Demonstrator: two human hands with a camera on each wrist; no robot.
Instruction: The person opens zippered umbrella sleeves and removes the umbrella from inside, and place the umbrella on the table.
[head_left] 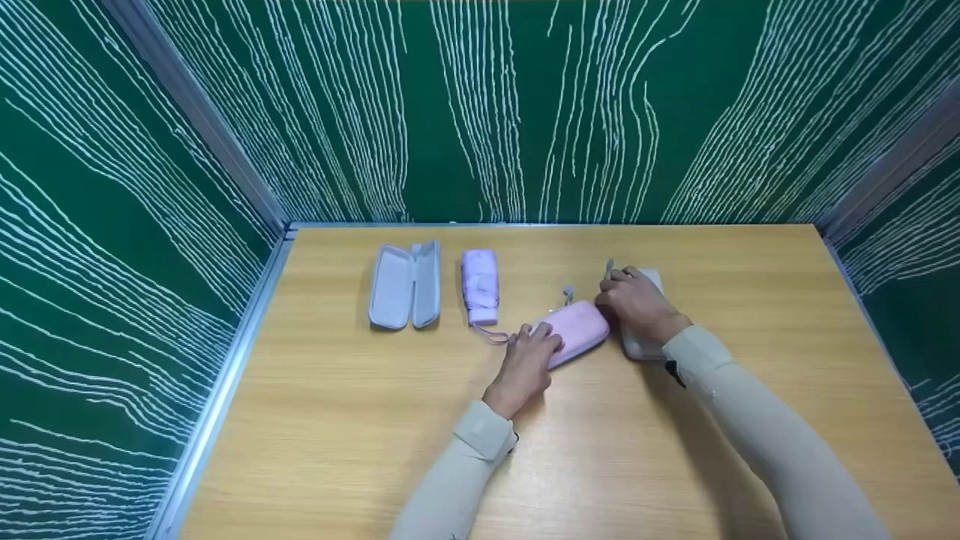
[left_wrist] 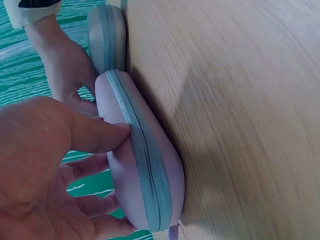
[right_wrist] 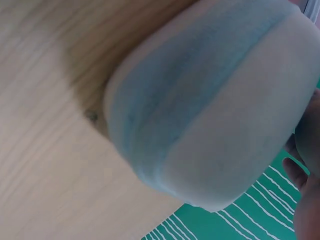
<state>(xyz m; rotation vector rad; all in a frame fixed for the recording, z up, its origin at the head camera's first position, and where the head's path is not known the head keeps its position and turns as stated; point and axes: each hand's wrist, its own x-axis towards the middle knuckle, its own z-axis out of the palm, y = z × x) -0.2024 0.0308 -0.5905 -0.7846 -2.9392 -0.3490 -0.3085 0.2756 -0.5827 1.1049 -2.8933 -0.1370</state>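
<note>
My left hand [head_left: 527,364] grips a pink zippered case [head_left: 583,328] lying at a slant on the table. In the left wrist view, the thumb presses beside its grey-blue zipper [left_wrist: 145,155] while the fingers lie along the other side. To the right, my right hand [head_left: 637,304] reaches over a pale grey zippered case [head_left: 639,348], with its curled fingers holding the case's far left edge beside a small grey tab [head_left: 610,265]. The grey case fills much of the right wrist view, blurred. Most of its top is hidden under the hand.
Farther left lies a folded lilac umbrella [head_left: 480,281] with a wrist strap [head_left: 491,336]. Beyond it, a pale hard case [head_left: 391,289] stands open. A grey strap end [head_left: 568,292] pokes out behind the pink case. Green, white-lined panels [head_left: 420,112] border the wooden table [head_left: 337,420].
</note>
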